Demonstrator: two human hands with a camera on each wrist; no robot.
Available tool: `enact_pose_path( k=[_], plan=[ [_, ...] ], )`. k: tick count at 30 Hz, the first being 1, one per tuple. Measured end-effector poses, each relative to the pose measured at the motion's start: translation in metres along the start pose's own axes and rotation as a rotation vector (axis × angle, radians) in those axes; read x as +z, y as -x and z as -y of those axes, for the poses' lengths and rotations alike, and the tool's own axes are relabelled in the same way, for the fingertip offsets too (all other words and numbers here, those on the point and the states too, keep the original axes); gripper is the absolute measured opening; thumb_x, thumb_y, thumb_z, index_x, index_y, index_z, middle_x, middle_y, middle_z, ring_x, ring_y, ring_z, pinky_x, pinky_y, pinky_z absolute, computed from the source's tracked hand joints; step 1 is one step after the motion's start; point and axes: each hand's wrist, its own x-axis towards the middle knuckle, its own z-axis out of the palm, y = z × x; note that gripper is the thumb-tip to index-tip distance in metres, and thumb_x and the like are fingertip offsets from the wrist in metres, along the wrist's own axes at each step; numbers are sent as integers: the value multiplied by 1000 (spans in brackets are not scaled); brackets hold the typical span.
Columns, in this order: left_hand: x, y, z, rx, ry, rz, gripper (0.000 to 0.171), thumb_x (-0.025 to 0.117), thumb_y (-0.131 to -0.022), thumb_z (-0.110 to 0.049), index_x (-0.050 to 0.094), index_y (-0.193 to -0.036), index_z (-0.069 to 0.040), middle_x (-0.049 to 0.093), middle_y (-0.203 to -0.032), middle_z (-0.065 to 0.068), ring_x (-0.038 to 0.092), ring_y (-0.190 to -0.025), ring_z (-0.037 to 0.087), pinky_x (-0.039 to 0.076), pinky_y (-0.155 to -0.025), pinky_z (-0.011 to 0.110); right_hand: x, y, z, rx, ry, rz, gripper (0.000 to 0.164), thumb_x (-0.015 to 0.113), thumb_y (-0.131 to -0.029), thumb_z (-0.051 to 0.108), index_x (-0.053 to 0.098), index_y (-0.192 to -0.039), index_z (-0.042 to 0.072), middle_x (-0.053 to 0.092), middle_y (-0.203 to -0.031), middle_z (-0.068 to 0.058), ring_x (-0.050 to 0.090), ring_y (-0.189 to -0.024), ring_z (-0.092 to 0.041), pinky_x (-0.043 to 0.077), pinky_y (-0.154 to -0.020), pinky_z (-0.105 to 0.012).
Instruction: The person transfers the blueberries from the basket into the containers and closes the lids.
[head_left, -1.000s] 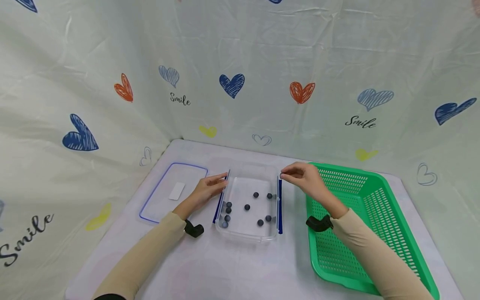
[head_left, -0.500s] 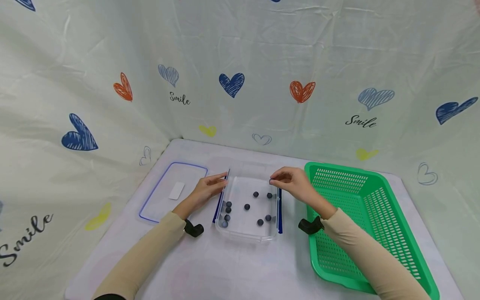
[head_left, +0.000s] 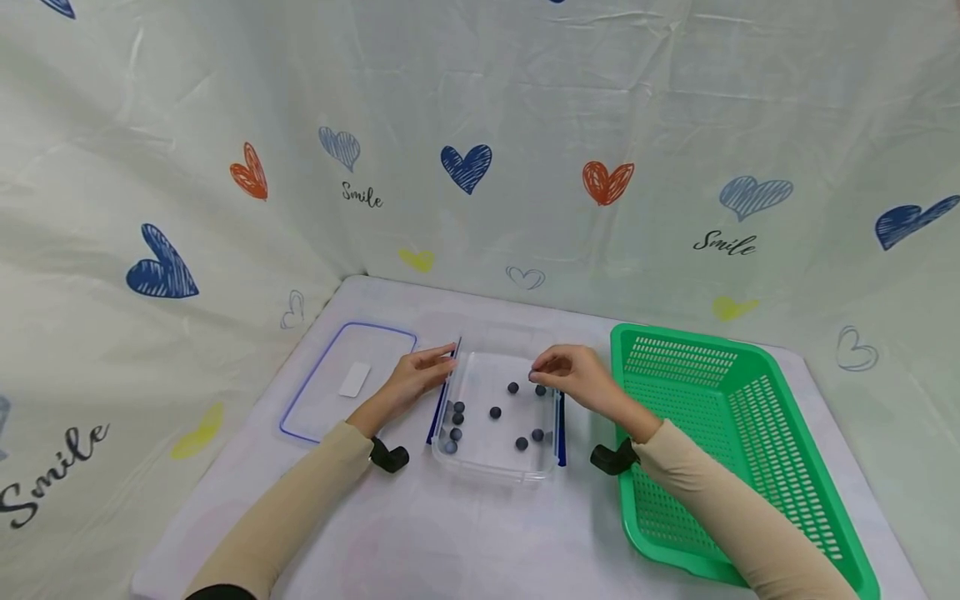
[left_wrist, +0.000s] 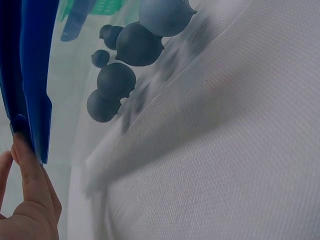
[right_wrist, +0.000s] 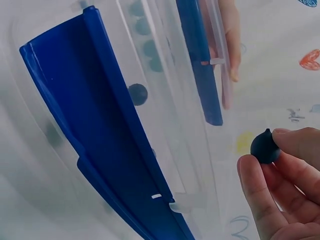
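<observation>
A clear plastic box (head_left: 491, 471) with blue side latches stands in the middle of the table, its top uncovered. Several dark blueberries (head_left: 495, 412) lie apart on its floor, and others line its left wall. My right hand (head_left: 577, 379) is over the box's far right part, pinching one blueberry (right_wrist: 265, 147) between thumb and fingers; its small pointed tip shows in the right wrist view. At the left side of the box, my left hand (head_left: 412, 382) rests with straight fingers against the rim and the blue latch (left_wrist: 35, 80).
A green perforated basket (head_left: 750, 567) stands to the right, partly under the right forearm. On the left lies a clear lid (head_left: 318, 400) with a blue edge, and a small white rectangle (head_left: 355, 379) shows on it. Behind the table hangs a heart-printed curtain (head_left: 540, 100).
My right hand has moved left and slightly nearer, from beside the box's right rim to over its inside, carrying the blueberry. The left hand stays at the box.
</observation>
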Motion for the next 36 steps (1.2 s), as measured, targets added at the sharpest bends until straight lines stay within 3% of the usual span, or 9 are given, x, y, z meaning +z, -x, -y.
enact_pose_path(
  k=[5, 10, 12, 21, 28, 36],
  plan=[
    [2, 1, -1, 8, -4, 10, 49, 67, -85, -18, 52, -131, -11, 56, -113, 10, 55, -106, 16, 46, -90, 26, 1, 6, 19, 0, 18, 19, 14, 69, -82, 8, 66, -93, 0, 67, -89, -12, 64, -79, -25, 54, -67, -30],
    [3, -2, -1, 14, -3, 11, 49, 67, -85, -17, 52, -131, -11, 56, -114, 12, 56, -104, 14, 46, -90, 26, 6, 3, 10, 8, 47, 7, 14, 70, -81, 7, 67, -92, -2, 66, -89, -14, 63, -79, -27, 54, -65, -29],
    [3, -2, -1, 16, -2, 7, 49, 67, -85, -16, 52, -131, -10, 56, -114, 13, 56, -104, 15, 46, -90, 26, 8, 0, 0, 8, 50, 3, 14, 71, -81, 9, 67, -92, 1, 66, -88, -11, 63, -78, -24, 53, -64, -27],
    [1, -2, 0, 17, -23, 20, 52, 68, -84, -19, 50, -132, -9, 56, -110, 9, 53, -110, 22, 46, -91, 26, 7, 4, 0, -4, 55, -4, 11, 70, -82, 14, 68, -90, 6, 66, -86, -2, 63, -77, -13, 54, -65, -25],
    [0, 0, 1, 1, -34, -1, 54, 71, -81, -25, 52, -131, -12, 55, -112, 10, 54, -107, 19, 45, -91, 26, -5, 8, 2, -16, 11, -36, 16, 69, -84, 16, 68, -94, 4, 67, -89, -6, 64, -79, -17, 54, -69, -25],
    [-1, 1, 5, 49, -44, -63, 49, 73, -79, -22, 58, -125, -10, 59, -107, 9, 59, -96, 15, 49, -86, 26, -27, 17, 8, 33, 9, -107, 21, 69, -84, 20, 68, -97, 4, 67, -91, -5, 64, -81, -17, 54, -71, -27]
  ],
)
